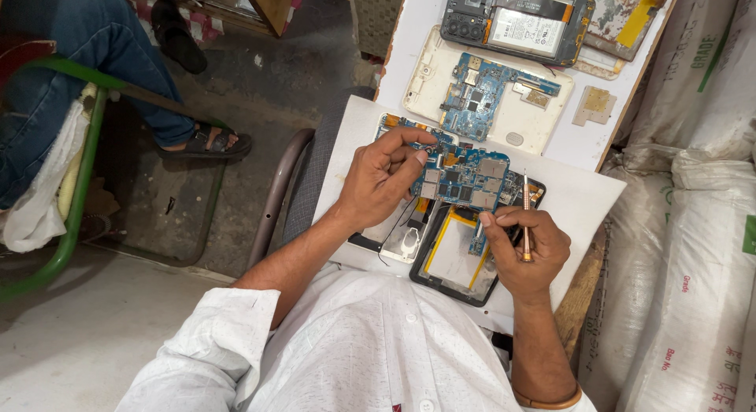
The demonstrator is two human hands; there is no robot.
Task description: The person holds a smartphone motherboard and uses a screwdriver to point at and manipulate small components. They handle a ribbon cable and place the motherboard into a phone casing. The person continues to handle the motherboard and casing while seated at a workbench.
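Pinching a tiny part over the blue circuit board (465,178), your left hand (382,180) fingers are narrow. Your right hand (526,251) is gripping a screwdriver (525,219); probably refitting next, needing steadiness.

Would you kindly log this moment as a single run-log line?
left hand: pinching edge of blue circuit board | right hand: holding copper-coloured screwdriver | under board: opened device frame

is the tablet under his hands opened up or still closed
Opened up. The tablet lies with its back off, and the blue circuit board is exposed between the left hand and the right hand, which holds a screwdriver.
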